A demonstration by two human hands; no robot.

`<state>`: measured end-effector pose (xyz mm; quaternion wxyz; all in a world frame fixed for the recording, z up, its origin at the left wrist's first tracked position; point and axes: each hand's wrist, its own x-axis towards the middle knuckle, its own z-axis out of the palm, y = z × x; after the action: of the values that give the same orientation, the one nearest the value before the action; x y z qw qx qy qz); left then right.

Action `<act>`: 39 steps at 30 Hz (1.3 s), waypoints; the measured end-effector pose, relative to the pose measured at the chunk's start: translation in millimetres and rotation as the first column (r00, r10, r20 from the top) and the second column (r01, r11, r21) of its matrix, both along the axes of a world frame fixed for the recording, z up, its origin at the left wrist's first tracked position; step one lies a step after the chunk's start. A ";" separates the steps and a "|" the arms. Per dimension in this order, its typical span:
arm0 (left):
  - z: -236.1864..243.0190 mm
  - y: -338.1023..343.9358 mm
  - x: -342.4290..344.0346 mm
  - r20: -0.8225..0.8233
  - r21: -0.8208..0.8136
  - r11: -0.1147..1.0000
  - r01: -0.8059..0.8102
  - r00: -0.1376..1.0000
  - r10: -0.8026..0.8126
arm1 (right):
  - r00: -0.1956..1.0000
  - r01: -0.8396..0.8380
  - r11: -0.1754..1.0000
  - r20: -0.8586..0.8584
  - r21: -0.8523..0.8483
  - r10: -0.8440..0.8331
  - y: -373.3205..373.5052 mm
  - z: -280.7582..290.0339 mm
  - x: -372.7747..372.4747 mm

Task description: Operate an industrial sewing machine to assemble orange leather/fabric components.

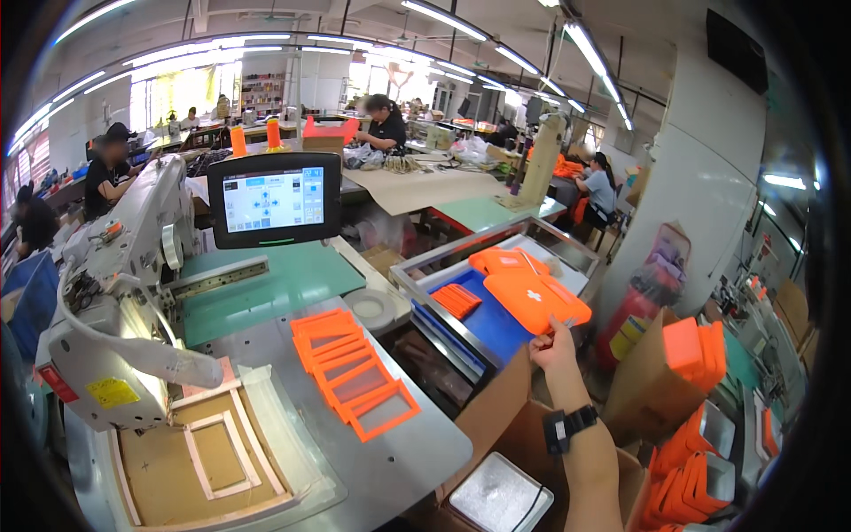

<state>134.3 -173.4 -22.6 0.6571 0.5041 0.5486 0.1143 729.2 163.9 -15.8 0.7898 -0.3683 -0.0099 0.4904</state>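
My right hand [554,347] reaches out over the right side, a black band around its wrist. Its fingers pinch the near corner of a bright orange fabric panel [532,300] with rounded corners and a white cross on it. The panel lies partly over another orange piece [505,259] on a metal-framed tray with a blue bottom [503,341]. Beside them in the tray sits a small stack of narrow orange pieces [456,301]. My left hand is out of view.
Orange frames with mesh windows [359,372] overlap on the grey machine table. A sewing machine head [115,355] stands left, above a template [213,452], with a screen [275,199] behind. Cardboard boxes [651,377] and orange pieces [696,488] crowd the right. Several people work farther back.
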 end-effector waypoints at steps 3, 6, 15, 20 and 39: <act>-7.8 3.5 15.0 -0.311 0.028 0.998 -0.064 0.948 0.070 | 0.996 0.080 0.996 0.043 -0.046 -0.078 54.9 -15.7 37.5; -68.0 -16.0 3.3 -0.381 0.084 0.955 -0.286 0.876 0.296 | 0.990 0.107 0.994 0.094 0.039 -0.110 114.2 -39.5 65.6; -65.5 10.8 17.0 -0.425 0.218 0.937 -0.273 0.838 0.343 | 0.983 -0.095 0.995 0.159 0.044 0.087 114.3 -82.9 27.9; -66.6 30.1 19.8 -0.375 0.247 0.947 -0.207 0.880 0.290 | 0.850 -0.367 0.915 0.459 0.166 0.258 -18.7 -14.5 -83.7; -73.9 17.7 -14.3 -0.196 0.378 0.912 -0.161 0.949 0.248 | 0.028 -0.638 0.698 0.895 -0.327 0.445 -150.2 -22.9 -290.4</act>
<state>120.0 -155.7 -96.5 0.4677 0.5646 0.6439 0.2191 438.8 13.7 -38.6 0.4006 -0.4801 -0.6491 0.4333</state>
